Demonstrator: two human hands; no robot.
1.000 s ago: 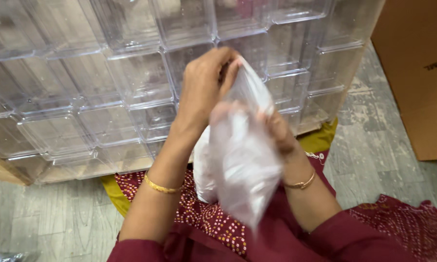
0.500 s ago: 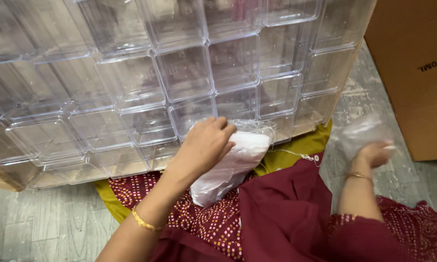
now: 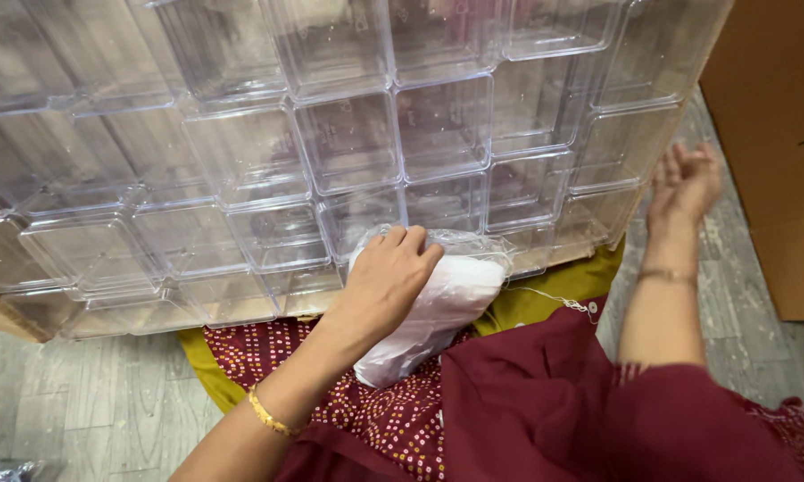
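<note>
My left hand [image 3: 386,278] grips the top of a white bundle wrapped in clear plastic [image 3: 438,303], which rests on my lap against the front of a stack of clear plastic boxes [image 3: 331,152]. My right hand [image 3: 685,183] is stretched out to the right, fingers apart and empty, near the right end of the stack and above the floor. A thin bangle sits on each wrist. No bag shows in the right hand.
The clear boxes are stacked in rows across the whole upper view. A brown cardboard box [image 3: 777,134] stands at the right. Maroon and dotted red cloth [image 3: 527,402] covers my lap over yellow fabric [image 3: 580,281]. Grey wood-look floor [image 3: 81,402] shows at left.
A second ago both hands were pulling a clear bag off the white bundle. The right hand swung out to the right with the bag, which is now out of the hand; the left lowered the bundle.
</note>
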